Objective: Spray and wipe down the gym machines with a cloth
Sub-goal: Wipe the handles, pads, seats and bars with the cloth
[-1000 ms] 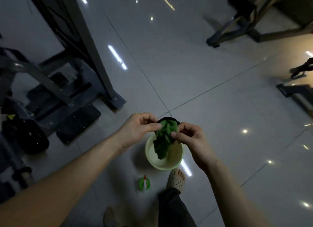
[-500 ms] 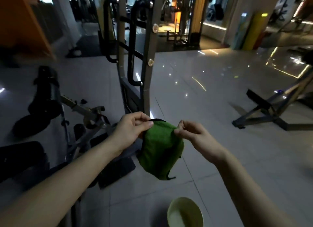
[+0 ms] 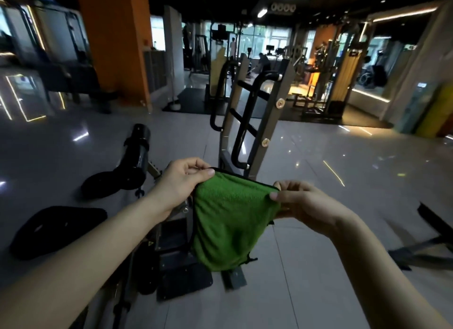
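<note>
Two hands hold one green cloth up in the air, in the middle of the view and in front of the person. The left hand pinches the upper left corner between the thumb and the curled fingers, and the right hand pinches the upper right corner in the same way. The top edge of the cloth, which has a dark border, is stretched between the two hands. The rest hangs down loose in a soft fold and touches nothing else. Behind the cloth stands a gym machine with a grey upright frame, black curved handles and round brass-coloured bolts. Its dark base lies on the floor under the cloth. To the left of the frame there is a black roller pad, below it a black round plate, and nearer to the person a flat black pad. The floor is of glossy grey tiles that reflect the lamps. At the right edge the dark legs of another machine rest on the tiles. Far behind, an orange pillar stands on the left, and more machines with yellow panels stand before bright windows.
</note>
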A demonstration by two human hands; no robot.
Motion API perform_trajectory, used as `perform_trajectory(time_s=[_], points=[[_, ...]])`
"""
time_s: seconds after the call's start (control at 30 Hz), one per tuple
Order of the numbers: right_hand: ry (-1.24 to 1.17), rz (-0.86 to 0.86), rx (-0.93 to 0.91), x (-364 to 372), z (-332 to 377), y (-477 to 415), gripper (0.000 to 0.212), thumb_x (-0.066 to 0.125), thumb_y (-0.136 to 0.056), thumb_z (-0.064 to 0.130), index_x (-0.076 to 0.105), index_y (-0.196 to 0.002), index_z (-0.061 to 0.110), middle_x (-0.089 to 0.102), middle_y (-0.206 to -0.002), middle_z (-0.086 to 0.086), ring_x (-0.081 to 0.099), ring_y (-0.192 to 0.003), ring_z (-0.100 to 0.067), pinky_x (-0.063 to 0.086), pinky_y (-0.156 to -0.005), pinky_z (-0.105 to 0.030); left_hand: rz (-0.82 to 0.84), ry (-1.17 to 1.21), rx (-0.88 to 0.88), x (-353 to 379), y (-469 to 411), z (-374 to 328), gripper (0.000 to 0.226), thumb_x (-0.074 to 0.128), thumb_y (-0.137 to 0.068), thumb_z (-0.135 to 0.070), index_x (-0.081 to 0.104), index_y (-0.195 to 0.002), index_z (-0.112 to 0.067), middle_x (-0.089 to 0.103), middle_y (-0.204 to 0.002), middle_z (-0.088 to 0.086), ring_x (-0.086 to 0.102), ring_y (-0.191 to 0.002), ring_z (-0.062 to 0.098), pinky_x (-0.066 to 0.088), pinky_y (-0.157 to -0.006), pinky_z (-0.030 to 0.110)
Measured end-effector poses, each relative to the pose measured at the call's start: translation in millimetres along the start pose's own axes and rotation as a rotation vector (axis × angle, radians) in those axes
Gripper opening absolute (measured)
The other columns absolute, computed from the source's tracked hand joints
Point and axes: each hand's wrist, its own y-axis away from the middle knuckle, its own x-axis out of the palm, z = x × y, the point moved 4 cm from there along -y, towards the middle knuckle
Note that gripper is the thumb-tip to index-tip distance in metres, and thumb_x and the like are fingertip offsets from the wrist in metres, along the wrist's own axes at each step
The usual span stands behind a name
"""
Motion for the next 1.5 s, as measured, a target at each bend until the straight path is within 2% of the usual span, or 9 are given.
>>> perform_trajectory(time_s=[0.23, 0.47, 0.63, 0.8, 0.97, 1.13, 1.3, 1.43, 1.5], points=[[0.074, -0.419, -0.203, -6, 22, -74, 0.013, 0.067, -0.096, 0.008, 0.059, -0.086, 0.008, 0.061, -0.067, 0.002, 0.061, -0.061, -0.014, 0.051, -0.053, -0.027, 0.039, -0.014, 0.014, -41, -85, 14, 0.010, 0.070, -0.095, -0.019, 0.070, -0.091, -0.010, 0.072, -0.075, -0.004, 0.065, -0.070, 0.005, 0.047, -0.065, 0.019], [0.140, -0.597, -0.126, -17, 61, -151, 0.007, 0.067, -0.098, 0.012, 0.065, -0.095, 0.006, 0.063, -0.077, -0.008, 0.065, -0.066, -0.020, 0.051, -0.054, -0.028, 0.310, 0.047, -0.003, -64, -186, 19, 0.004, 0.071, -0.093, -0.017, 0.069, -0.094, -0.014, 0.073, -0.080, -0.001, 0.068, -0.075, 0.012, 0.052, -0.068, 0.023], [0.277, -0.721, -0.155, -30, 98, -177, 0.015, 0.066, -0.100, 0.019, 0.068, -0.093, 0.006, 0.069, -0.074, 0.001, 0.069, -0.069, -0.014, 0.050, -0.055, -0.024, 0.571, -0.154, 0.011, -76, -239, 3, 0.026, 0.077, -0.085, -0.007, 0.073, -0.110, -0.010, 0.078, -0.103, 0.005, 0.074, -0.099, 0.018, 0.056, -0.089, 0.031], [0.198, -0.721, -0.117, -45, 119, -195, 0.020, 0.058, -0.104, 0.025, 0.068, -0.101, 0.008, 0.073, -0.080, -0.001, 0.073, -0.075, -0.017, 0.056, -0.065, -0.033, 0.560, -0.049, -0.001, -79, -284, -15, 0.023, 0.070, -0.093, -0.016, 0.069, -0.111, -0.003, 0.076, -0.107, 0.015, 0.072, -0.105, 0.032, 0.056, -0.098, 0.045], [0.217, -0.804, -0.134, -72, 127, -219, 0.021, 0.057, -0.105, 0.024, 0.066, -0.095, 0.008, 0.062, -0.072, -0.001, 0.064, -0.056, -0.005, 0.047, -0.047, -0.020, 0.496, -0.015, -0.002, -56, -320, -18, 0.020, 0.066, -0.097, -0.021, 0.066, -0.109, -0.004, 0.077, -0.100, 0.016, 0.074, -0.096, 0.033, 0.057, -0.092, 0.049], [0.275, -0.562, -0.105, -99, 132, -243, 0.027, 0.071, -0.091, 0.029, 0.070, -0.104, 0.005, 0.072, -0.090, -0.006, 0.071, -0.085, -0.018, 0.057, -0.070, -0.027, 0.340, 0.012, 0.041, -45, -359, -25, 0.013, 0.068, -0.096, -0.023, 0.069, -0.098, -0.010, 0.071, -0.091, 0.011, 0.068, -0.085, 0.025, 0.056, -0.077, 0.039], [0.284, -0.320, -0.034, -136, 139, -261, 0.026, 0.073, -0.075, 0.008, 0.069, -0.099, 0.000, 0.077, -0.101, -0.011, 0.073, -0.103, -0.026, 0.060, -0.090, -0.038, 0.279, 0.034, 0.038, -44, -397, -34, 0.011, 0.068, -0.096, -0.027, 0.071, -0.087, -0.021, 0.068, -0.080, 0.001, 0.065, -0.073, 0.017, 0.047, -0.070, 0.034], [0.227, -0.355, -0.073, -169, 157, -280, 0.060, 0.075, -0.073, 0.020, 0.061, -0.126, -0.004, 0.073, -0.118, -0.016, 0.071, -0.110, -0.027, 0.057, -0.099, -0.041, 0.334, 0.047, 0.010, -49, -417, -46, 0.024, 0.060, -0.099, -0.019, 0.067, -0.114, 0.000, 0.069, -0.102, 0.017, 0.067, -0.090, 0.025, 0.052, -0.079, 0.039], [0.141, -0.295, -0.131, -174, 168, -291, 0.056, 0.071, -0.079, 0.020, 0.059, -0.128, -0.005, 0.072, -0.121, -0.018, 0.072, -0.111, -0.027, 0.061, -0.091, -0.037, 0.292, 0.110, 0.024, -53, -428, -52, 0.030, 0.060, -0.096, -0.018, 0.064, -0.117, 0.003, 0.069, -0.106, 0.017, 0.065, -0.095, 0.025, 0.053, -0.080, 0.036]])
